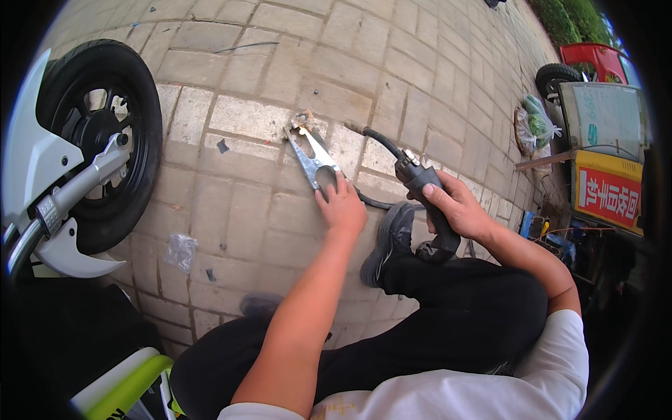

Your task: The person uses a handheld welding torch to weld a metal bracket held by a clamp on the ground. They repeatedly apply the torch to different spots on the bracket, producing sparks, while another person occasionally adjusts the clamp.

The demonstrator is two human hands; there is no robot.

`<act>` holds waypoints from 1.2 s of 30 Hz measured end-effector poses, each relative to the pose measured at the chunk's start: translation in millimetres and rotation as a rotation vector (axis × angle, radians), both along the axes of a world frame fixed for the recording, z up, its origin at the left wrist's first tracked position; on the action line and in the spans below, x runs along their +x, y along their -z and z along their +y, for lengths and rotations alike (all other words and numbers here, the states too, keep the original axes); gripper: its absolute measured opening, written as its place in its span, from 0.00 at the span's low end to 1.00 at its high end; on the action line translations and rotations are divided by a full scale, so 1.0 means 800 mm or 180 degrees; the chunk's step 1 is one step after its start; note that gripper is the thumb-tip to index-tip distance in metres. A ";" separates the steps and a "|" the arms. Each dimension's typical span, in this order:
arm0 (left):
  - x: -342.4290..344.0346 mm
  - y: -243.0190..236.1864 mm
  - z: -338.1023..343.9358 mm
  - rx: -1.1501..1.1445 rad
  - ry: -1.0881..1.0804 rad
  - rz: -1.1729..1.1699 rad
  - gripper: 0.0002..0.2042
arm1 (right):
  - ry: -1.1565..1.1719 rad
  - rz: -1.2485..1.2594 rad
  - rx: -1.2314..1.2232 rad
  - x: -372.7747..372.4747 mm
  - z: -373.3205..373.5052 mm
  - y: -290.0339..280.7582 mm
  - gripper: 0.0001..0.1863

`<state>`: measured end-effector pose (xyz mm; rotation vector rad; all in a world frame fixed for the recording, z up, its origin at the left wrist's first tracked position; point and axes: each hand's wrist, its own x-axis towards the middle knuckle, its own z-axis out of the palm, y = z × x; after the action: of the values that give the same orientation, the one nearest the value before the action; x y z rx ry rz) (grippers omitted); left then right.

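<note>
A silver metal ground clamp (306, 165) lies out ahead of me, its jaws with a coppery piece between them pointing away. My left hand (343, 208) grips the near ends of its spread handles, thumb on one side and fingers on the other. A black cable runs from beside this hand toward my shoe. In my right hand (460, 208) is a black welding torch (414, 175), wrapped by the fingers with the thumb on top. Its bent neck and nozzle point left and away, above the paving, apart from the clamp. Part of the torch grip is hidden by the hand.
A wheel (98, 140) with white and silver vehicle parts stands close on the left. A clear plastic bag (180, 252) and small scraps lie on the brick paving. My black shoe (392, 241) is below the torch. At right are filled bags (535, 126) and a yellow-red box (607, 189).
</note>
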<state>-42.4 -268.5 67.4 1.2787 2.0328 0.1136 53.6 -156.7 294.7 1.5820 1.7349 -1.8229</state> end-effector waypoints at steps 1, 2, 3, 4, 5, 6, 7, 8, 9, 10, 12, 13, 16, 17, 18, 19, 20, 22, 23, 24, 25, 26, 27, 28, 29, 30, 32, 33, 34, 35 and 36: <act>0.001 0.000 0.001 -0.0015 -0.0010 -0.0015 0.35 | 0.0047 0.0172 -0.0010 0.002 0.000 -0.004 0.23; 0.001 0.001 0.002 -0.0049 -0.0013 0.0013 0.35 | 0.0175 0.0095 -0.0024 0.002 0.000 -0.006 0.23; 0.002 0.001 0.005 -0.0075 -0.0051 -0.0035 0.33 | 0.0143 0.0319 -0.0077 -0.002 -0.001 0.000 0.23; 0.004 0.000 0.007 -0.0115 -0.0078 -0.0049 0.31 | 0.0162 0.0425 -0.0120 -0.009 -0.003 0.011 0.22; 0.005 0.000 0.009 -0.0169 -0.0102 -0.0069 0.30 | 0.0172 0.0522 -0.0172 -0.017 -0.005 0.023 0.22; 0.004 0.000 0.010 -0.0121 -0.0146 -0.0051 0.31 | 0.0071 0.0594 -0.0083 -0.026 -0.008 0.037 0.19; 0.003 0.000 0.010 -0.0097 -0.0174 -0.0044 0.32 | 0.0002 0.0618 0.0051 -0.032 -0.006 0.046 0.16; 0.004 -0.001 0.009 -0.0117 -0.0165 -0.0088 0.33 | -0.0059 0.0611 0.0153 -0.037 -0.002 0.052 0.15; 0.002 -0.003 0.008 -0.0069 -0.0167 -0.0063 0.33 | -0.0018 0.0449 0.0218 -0.040 0.004 0.055 0.15; -0.001 -0.003 0.006 -0.0049 -0.0160 -0.0084 0.33 | -0.0001 0.0359 0.0296 -0.043 0.010 0.056 0.15; -0.001 -0.005 0.004 -0.0036 -0.0201 -0.0147 0.32 | -0.0080 0.0244 0.0222 -0.048 0.019 0.057 0.17; -0.001 -0.005 0.003 -0.0037 -0.0244 -0.0179 0.31 | -0.0057 0.0224 0.0140 -0.050 0.023 0.058 0.17; 0.001 -0.001 0.005 0.0139 -0.0548 -0.0309 0.30 | -0.0106 0.0187 -0.0020 -0.055 0.031 0.067 0.18; 0.001 0.000 0.005 0.0199 -0.0643 -0.0350 0.30 | -0.0147 0.0245 -0.0030 -0.056 0.033 0.070 0.18; -0.001 -0.001 0.006 0.0441 -0.0931 -0.0494 0.30 | -0.0171 0.0247 -0.0055 -0.055 0.035 0.074 0.18; -0.005 -0.002 0.009 0.0687 -0.1219 -0.0612 0.30 | -0.0213 0.0231 -0.0029 -0.057 0.038 0.078 0.17; -0.009 -0.005 0.012 0.0681 -0.1430 -0.0819 0.30 | -0.0181 0.0336 -0.0061 -0.056 0.041 0.081 0.17; -0.023 -0.018 0.019 0.1175 -0.2486 -0.2332 0.32 | -0.0061 0.0360 -0.0171 -0.057 0.045 0.086 0.18; -0.029 -0.029 0.023 0.1305 -0.2941 -0.3149 0.33 | -0.0078 0.0345 -0.0240 -0.057 0.048 0.086 0.18; -0.029 -0.042 0.029 0.1287 -0.3277 -0.3570 0.32 | -0.0145 0.0308 -0.0240 -0.058 0.049 0.087 0.18; -0.025 -0.058 0.037 0.1265 -0.3607 -0.4003 0.32 | -0.0205 0.0311 -0.0215 -0.058 0.048 0.088 0.18; -0.023 -0.072 0.044 0.1322 -0.3874 -0.4473 0.31 | -0.0266 0.0310 -0.0190 -0.058 0.048 0.089 0.18; -0.024 -0.083 0.048 0.1324 -0.3818 -0.4712 0.30 | -0.0370 0.0379 -0.0168 -0.060 0.049 0.091 0.18; -0.025 -0.093 0.050 0.1405 -0.3694 -0.4974 0.28 | -0.0417 0.0420 -0.0165 -0.062 0.050 0.094 0.19; -0.027 -0.100 0.052 0.1576 -0.3542 -0.5263 0.26 | -0.0471 0.0469 -0.0176 -0.064 0.052 0.097 0.19; -0.030 -0.106 0.053 0.1463 -0.3649 -0.5247 0.25 | -0.0526 0.0517 -0.0193 -0.065 0.053 0.099 0.19; -0.033 -0.112 0.055 0.1400 -0.3809 -0.5277 0.23 | -0.0694 0.0428 -0.0062 -0.066 0.054 0.104 0.19; -0.035 -0.114 0.055 0.1375 -0.3876 -0.5309 0.23 | -0.0753 0.0363 0.0030 -0.066 0.055 0.105 0.19; -0.037 -0.115 0.055 0.1336 -0.3924 -0.5341 0.22 | -0.0766 0.0361 0.0057 -0.066 0.055 0.107 0.20; -0.038 -0.116 0.056 0.1291 -0.3959 -0.5376 0.22 | -0.0762 0.0328 0.0111 -0.066 0.055 0.107 0.20; -0.040 -0.115 0.056 0.1254 -0.3958 -0.5366 0.22 | -0.0783 0.0344 0.0160 -0.066 0.055 0.108 0.20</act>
<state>-74.0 -223.3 159.6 -0.3102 0.8708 1.5566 1.0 -113.1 208.2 1.2409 1.9385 -1.7857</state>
